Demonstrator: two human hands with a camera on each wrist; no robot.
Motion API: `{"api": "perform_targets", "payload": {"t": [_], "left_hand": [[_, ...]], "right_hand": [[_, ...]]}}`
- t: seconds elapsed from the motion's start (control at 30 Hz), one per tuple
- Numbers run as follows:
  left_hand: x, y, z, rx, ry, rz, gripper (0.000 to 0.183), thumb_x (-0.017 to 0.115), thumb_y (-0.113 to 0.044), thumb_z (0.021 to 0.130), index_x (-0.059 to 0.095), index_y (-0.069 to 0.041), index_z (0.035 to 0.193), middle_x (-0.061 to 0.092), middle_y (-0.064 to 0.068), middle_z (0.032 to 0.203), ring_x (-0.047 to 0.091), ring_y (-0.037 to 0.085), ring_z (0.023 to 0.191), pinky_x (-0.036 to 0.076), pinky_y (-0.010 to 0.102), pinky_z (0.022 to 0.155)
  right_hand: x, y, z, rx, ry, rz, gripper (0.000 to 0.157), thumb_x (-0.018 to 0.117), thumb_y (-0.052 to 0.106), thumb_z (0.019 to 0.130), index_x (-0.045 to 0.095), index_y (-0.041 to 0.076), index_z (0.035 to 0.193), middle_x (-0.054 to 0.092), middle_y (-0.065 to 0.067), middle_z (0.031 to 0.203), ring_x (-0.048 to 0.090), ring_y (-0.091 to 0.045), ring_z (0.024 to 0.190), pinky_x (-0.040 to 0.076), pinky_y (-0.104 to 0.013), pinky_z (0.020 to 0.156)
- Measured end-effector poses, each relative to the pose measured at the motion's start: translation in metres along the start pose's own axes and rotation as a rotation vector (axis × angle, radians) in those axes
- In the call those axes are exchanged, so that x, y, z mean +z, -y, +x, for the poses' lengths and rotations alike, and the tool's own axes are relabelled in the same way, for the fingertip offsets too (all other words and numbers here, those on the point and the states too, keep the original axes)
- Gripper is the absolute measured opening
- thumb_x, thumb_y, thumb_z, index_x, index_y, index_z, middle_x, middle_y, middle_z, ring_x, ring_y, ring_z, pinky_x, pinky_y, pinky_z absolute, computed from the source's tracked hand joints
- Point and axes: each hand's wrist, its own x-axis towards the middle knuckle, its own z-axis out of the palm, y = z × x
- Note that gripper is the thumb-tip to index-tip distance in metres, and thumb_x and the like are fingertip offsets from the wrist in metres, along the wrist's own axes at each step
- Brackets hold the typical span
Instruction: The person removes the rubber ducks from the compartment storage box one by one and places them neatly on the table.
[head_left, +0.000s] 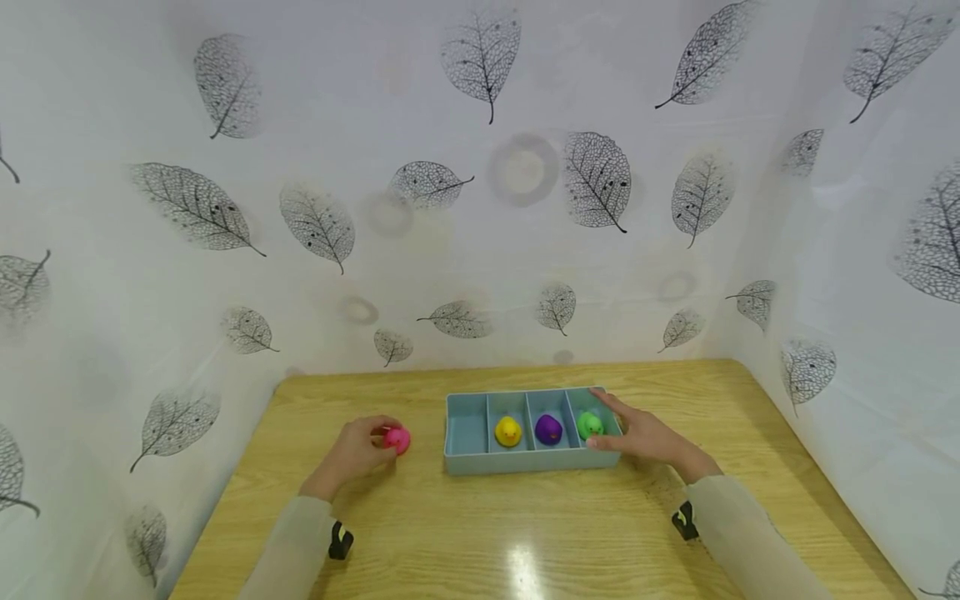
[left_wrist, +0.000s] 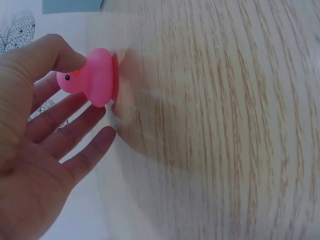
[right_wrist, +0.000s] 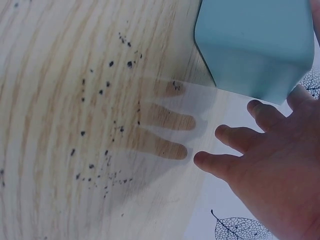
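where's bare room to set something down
A broad bare patch of table lies before the tray, between the left sleeve and right sleeve. A narrower one separates the pink duck from the tray, whose leftmost compartment is empty. It's crowded at the tray's right end, where the right hand flanks the green duck.

I count one small yellow toy duck (head_left: pixel 507 432), one purple toy duck (head_left: pixel 548 430) and one green toy duck (head_left: pixel 590 424) inside the single long, pale-blue, plastic-looking tray (head_left: pixel 525 463), plus one bright pink toy duck (head_left: pixel 400 440) left of that tray, so four ducks total lol. Tray's got four compartments (head_left: pixel 467 425), and three have one duck apiece. Two bare hands: the left hand (head_left: pixel 362 446) off the tray's left side, the right hand (head_left: pixel 645 433) at its right end. Two beige sleeves (head_left: pixel 750 533), two little black wrist gadgets (head_left: pixel 341 540), and one wood-grain table (head_left: pixel 450 533) under the tray.
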Motion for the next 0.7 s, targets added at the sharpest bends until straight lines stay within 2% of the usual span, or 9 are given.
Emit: {"api": "perform_targets", "payload": {"t": [0.37,0.7], "left_hand": [[0.0003,-0.0021,-0.0010,-0.020,-0.003,0.035,0.036,0.081,0.001,0.083,0.074,-0.006,0.117,0.075,0.017,0.115,0.073,0.033,0.106,0.064,0.042,0.087],[0.0001,-0.0016,-0.0020,-0.006,0.008,0.035,0.036,0.082,0.000,0.082,0.074,-0.006,0.117,0.075,0.015,0.112,0.073,0.029,0.102,0.063,0.045,0.090]], "right_hand": [[0.0000,-0.0002,-0.0011,-0.010,-0.009,0.007,0.099,0.072,0.052,0.095,0.014,0.026,0.171,0.014,-0.024,0.175,0.037,-0.062,0.146,0.041,-0.079,0.108],[-0.0005,0.0004,-0.0012,-0.012,-0.009,0.004,0.100,0.073,0.052,0.095,0.014,0.025,0.171,0.014,-0.023,0.175,0.038,-0.063,0.144,0.042,-0.079,0.107]]}}
